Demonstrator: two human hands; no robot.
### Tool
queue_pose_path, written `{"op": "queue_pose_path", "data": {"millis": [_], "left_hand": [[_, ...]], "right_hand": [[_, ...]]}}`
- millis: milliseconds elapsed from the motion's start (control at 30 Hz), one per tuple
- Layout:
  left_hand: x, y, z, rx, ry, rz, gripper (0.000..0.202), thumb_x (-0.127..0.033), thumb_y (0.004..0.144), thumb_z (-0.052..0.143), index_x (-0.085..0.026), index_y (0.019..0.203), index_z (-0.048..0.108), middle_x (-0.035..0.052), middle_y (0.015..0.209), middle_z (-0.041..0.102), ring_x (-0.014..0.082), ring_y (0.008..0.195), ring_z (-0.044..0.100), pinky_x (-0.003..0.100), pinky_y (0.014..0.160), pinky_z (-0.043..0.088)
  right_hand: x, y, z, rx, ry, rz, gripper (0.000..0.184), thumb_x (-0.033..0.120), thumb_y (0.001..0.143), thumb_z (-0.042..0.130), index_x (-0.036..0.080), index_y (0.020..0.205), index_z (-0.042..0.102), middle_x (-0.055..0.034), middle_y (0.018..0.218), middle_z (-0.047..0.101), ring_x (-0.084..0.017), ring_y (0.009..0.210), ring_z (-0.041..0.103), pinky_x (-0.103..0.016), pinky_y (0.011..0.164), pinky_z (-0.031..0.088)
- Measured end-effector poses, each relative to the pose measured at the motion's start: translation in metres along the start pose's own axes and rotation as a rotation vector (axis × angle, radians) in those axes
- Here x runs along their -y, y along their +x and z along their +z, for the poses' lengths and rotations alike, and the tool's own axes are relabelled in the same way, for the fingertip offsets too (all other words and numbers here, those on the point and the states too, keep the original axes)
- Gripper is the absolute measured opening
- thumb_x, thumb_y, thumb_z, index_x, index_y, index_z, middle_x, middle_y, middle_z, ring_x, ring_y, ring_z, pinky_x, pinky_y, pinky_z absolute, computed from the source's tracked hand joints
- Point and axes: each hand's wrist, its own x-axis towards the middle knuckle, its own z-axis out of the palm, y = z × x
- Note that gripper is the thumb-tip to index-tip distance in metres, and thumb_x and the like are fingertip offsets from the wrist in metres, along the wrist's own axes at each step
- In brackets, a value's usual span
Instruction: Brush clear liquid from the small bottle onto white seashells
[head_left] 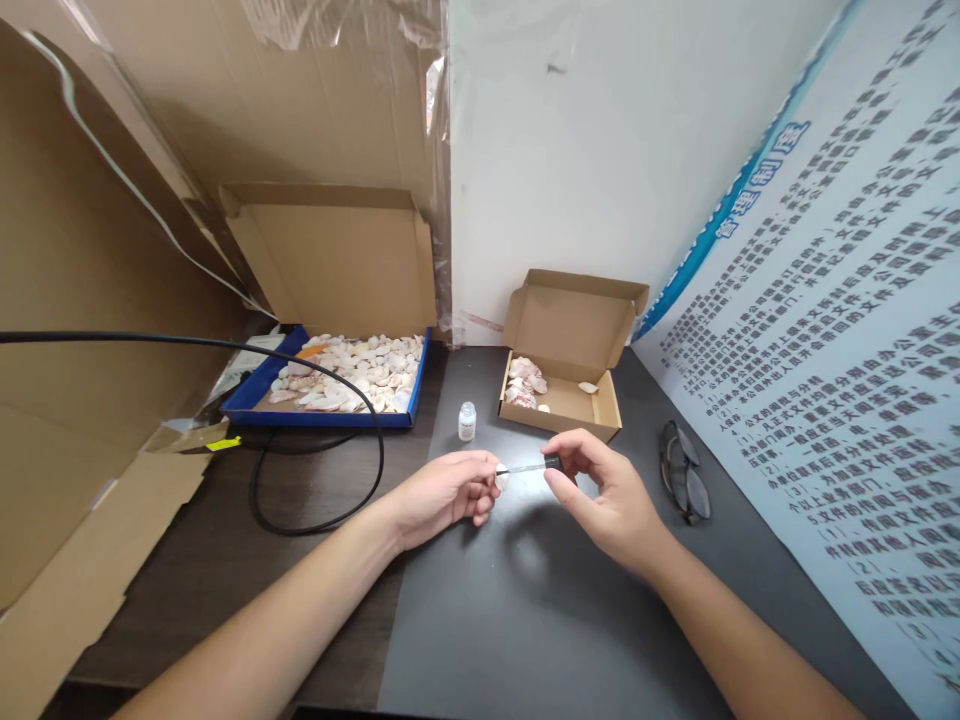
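Note:
Over the dark mat, my left hand [454,490] pinches a small pale seashell [502,478] between thumb and fingers. My right hand [600,490] grips the black cap of a thin brush applicator [529,467], its stem pointing left. The brush tip meets or nearly meets the shell; which of the two I cannot tell. Just beyond my hands stands a small clear bottle [466,422] with whitish contents and a label, upright and uncapped. Farther back, an open brown carton [559,412] contains several seashells [525,380], most of them at its left side.
A blue-sided box [322,418] with its lid raised is heaped with seashells [367,372] at the back left. A black cable [381,450] loops over the table in front of it. Dark glasses [684,472] lie at right, beside a printed poster [840,300]. Cardboard [112,560] borders the left.

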Motion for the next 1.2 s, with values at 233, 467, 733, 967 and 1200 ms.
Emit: {"op": "queue_pose_path", "data": {"millis": [233, 467, 733, 967, 1200], "left_hand": [[-0.0002, -0.0004, 0.0002, 0.001, 0.017, 0.003, 0.026, -0.035, 0.081, 0.073, -0.012, 0.083, 0.06, 0.001, 0.073, 0.056, 0.008, 0.057, 0.049, 0.021, 0.053, 0.04], [-0.0013, -0.0007, 0.0019, -0.01, 0.027, 0.003, 0.027, -0.036, 0.078, 0.075, -0.013, 0.081, 0.061, 0.0007, 0.071, 0.057, 0.0074, 0.055, 0.048, 0.02, 0.052, 0.039], [-0.002, -0.0006, 0.0024, -0.025, 0.015, 0.008, 0.022, -0.032, 0.077, 0.073, -0.013, 0.079, 0.062, 0.0002, 0.07, 0.056, 0.0071, 0.055, 0.047, 0.02, 0.051, 0.038], [-0.0013, -0.0004, 0.0022, -0.022, 0.0, 0.0, 0.016, -0.026, 0.078, 0.07, -0.013, 0.081, 0.062, 0.0004, 0.072, 0.057, 0.007, 0.055, 0.047, 0.02, 0.051, 0.038], [-0.0015, -0.0009, 0.0021, -0.022, -0.014, -0.011, 0.011, -0.022, 0.078, 0.067, -0.013, 0.081, 0.061, 0.0001, 0.069, 0.056, 0.0078, 0.055, 0.048, 0.02, 0.051, 0.039]], "right_hand": [[-0.0005, 0.0012, 0.0006, 0.002, 0.006, -0.006, 0.01, 0.021, 0.087, 0.058, 0.022, 0.097, 0.058, 0.0029, 0.074, 0.053, -0.015, 0.066, 0.051, -0.027, 0.065, 0.045], [0.001, 0.0005, -0.0006, 0.013, -0.008, -0.001, 0.007, 0.02, 0.085, 0.056, 0.021, 0.091, 0.058, 0.0023, 0.073, 0.053, -0.015, 0.066, 0.051, -0.027, 0.065, 0.044], [0.0009, 0.0004, -0.0006, -0.006, -0.026, -0.005, 0.007, 0.019, 0.085, 0.056, 0.021, 0.091, 0.058, 0.0023, 0.073, 0.054, -0.015, 0.065, 0.051, -0.027, 0.064, 0.044], [0.0005, 0.0017, 0.001, -0.005, -0.036, -0.006, 0.008, 0.019, 0.084, 0.057, 0.021, 0.091, 0.059, 0.0025, 0.073, 0.054, -0.015, 0.065, 0.051, -0.027, 0.063, 0.045], [0.0007, 0.0015, 0.0004, 0.001, 0.004, -0.004, 0.009, 0.022, 0.086, 0.057, 0.022, 0.095, 0.059, 0.0027, 0.073, 0.053, -0.015, 0.065, 0.052, -0.027, 0.064, 0.045]]}}
